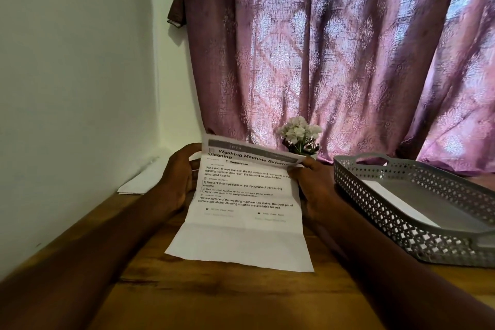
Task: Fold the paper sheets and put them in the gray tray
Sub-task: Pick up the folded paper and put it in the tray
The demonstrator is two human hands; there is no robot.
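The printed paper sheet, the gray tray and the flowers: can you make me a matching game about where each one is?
Things:
1. printed white paper sheet
2. gray perforated plastic tray
3. small bunch of white flowers
4. plain white sheets

Places:
A. by the wall, on the table's left
B. held up at both sides by the left hand and right hand
C. on the table's right side
D. behind the held sheet, before the curtain

Pairs: 1-B, 2-C, 3-D, 4-A
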